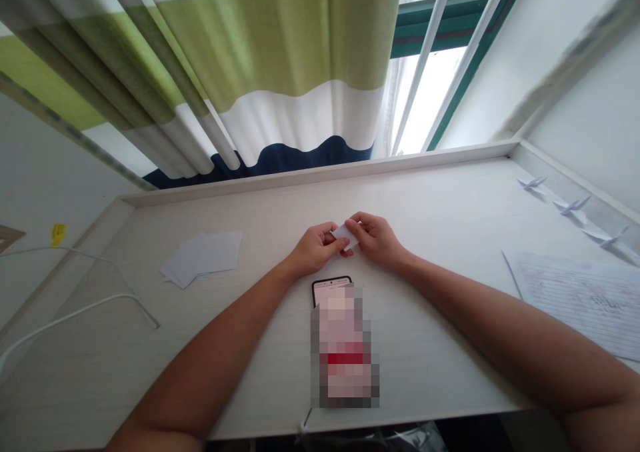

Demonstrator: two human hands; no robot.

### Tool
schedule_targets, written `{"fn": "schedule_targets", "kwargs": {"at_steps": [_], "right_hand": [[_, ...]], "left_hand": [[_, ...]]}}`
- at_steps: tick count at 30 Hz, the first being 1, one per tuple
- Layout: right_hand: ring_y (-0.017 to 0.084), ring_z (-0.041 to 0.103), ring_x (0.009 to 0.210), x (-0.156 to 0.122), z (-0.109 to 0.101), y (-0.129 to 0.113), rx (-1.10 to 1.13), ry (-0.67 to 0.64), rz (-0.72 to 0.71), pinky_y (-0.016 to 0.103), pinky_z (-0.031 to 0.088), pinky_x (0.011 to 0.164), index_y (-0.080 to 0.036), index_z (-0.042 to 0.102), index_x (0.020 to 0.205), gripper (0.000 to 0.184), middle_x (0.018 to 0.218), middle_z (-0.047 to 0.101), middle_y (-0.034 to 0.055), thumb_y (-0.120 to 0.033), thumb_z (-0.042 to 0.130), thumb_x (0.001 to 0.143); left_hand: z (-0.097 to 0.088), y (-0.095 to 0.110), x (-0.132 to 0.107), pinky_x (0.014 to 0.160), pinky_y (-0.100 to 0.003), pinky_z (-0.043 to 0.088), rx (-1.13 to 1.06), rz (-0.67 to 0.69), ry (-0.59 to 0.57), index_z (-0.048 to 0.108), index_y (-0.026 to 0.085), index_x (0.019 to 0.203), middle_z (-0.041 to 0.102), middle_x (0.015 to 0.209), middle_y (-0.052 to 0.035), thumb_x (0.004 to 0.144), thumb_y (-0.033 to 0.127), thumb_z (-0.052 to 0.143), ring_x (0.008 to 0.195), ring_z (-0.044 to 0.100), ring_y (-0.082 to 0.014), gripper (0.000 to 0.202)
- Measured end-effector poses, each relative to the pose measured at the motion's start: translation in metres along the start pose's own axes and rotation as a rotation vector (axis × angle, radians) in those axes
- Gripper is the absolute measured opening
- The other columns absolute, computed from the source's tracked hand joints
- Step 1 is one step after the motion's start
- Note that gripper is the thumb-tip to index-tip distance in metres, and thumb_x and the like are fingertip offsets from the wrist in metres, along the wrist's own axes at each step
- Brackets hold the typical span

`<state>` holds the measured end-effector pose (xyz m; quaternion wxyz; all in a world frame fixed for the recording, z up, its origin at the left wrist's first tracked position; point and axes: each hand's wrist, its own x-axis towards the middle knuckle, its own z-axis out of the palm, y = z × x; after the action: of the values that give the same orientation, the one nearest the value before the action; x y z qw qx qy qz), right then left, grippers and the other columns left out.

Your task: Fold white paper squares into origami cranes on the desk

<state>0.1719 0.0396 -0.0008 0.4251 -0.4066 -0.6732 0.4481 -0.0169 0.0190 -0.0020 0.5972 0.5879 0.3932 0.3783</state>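
Observation:
A small piece of folded white paper [346, 236] is held between my two hands above the middle of the desk. My left hand [316, 247] pinches it from the left, thumb on top. From the right, my right hand [374, 237] grips its other side with thumb and fingers. Fingers cover much of the paper, so its full shape is hidden. Just below the hands lies a phone [332, 282] with its screen lit, mostly blurred out by blocks. Left of my hands, several loose white paper sheets [215, 252] lie overlapping.
Along the right edge sit three folded paper figures [573, 207]. Lined paper with writing [575, 299] lies near my right forearm. A white cable [115, 297] runs over the desk [270, 205] at left. Striped curtains [280, 45] and a barred window [435, 52] are behind.

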Motion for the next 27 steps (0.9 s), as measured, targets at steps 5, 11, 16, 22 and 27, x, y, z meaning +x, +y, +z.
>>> {"fn": "schedule_targets", "kwargs": {"at_steps": [5,11,16,22,27], "right_hand": [[0.012,0.052,0.051,-0.001,0.003,-0.002,0.093,-0.001,0.014,0.029,0.039,0.049,-0.023,0.057,0.081,0.054,0.061,0.061,-0.0015,-0.075,0.060,0.094],[0.012,0.051,0.043,-0.001,0.005,0.004,0.143,0.030,0.104,0.028,0.038,0.043,-0.025,0.055,0.088,0.051,0.054,0.058,-0.0050,-0.075,0.059,0.095],[0.013,0.058,0.053,0.002,0.000,0.003,0.108,-0.008,0.057,0.030,0.045,0.054,-0.022,0.059,0.084,0.035,0.061,0.063,-0.0025,-0.055,0.066,0.095],[0.017,0.065,0.076,0.009,-0.007,0.004,0.031,-0.053,0.017,0.033,0.049,0.069,-0.019,0.072,0.097,0.026,0.087,0.075,0.0048,-0.044,0.071,0.090],[0.015,0.062,0.062,0.009,-0.005,0.008,0.120,-0.118,0.068,0.030,0.046,0.060,-0.019,0.070,0.096,0.039,0.070,0.069,0.0010,-0.058,0.070,0.092]], "left_hand": [[0.002,0.003,0.000,0.078,-0.031,0.057,0.011,0.028,0.052,0.068,0.015,0.099,0.079,0.080,-0.0067,0.088,0.053,0.082,0.075,0.077,-0.0189,0.042],[0.001,0.001,0.003,0.080,-0.033,0.058,-0.044,0.059,0.059,0.062,0.017,0.101,0.077,0.080,-0.0032,0.084,0.043,0.086,0.073,0.075,-0.0171,0.039],[-0.002,0.000,0.008,0.072,-0.029,0.058,-0.032,0.129,0.261,0.066,0.017,0.096,0.075,0.088,-0.0028,0.085,0.038,0.079,0.071,0.069,-0.0139,0.027],[-0.007,-0.001,0.009,0.070,-0.028,0.056,-0.004,0.096,0.236,0.071,0.015,0.097,0.073,0.081,-0.0020,0.087,0.038,0.076,0.067,0.065,-0.0134,0.026],[-0.006,-0.003,0.006,0.065,-0.027,0.052,0.054,0.108,0.213,0.067,0.016,0.098,0.072,0.080,-0.0010,0.089,0.045,0.078,0.061,0.064,-0.0118,0.032]]}}
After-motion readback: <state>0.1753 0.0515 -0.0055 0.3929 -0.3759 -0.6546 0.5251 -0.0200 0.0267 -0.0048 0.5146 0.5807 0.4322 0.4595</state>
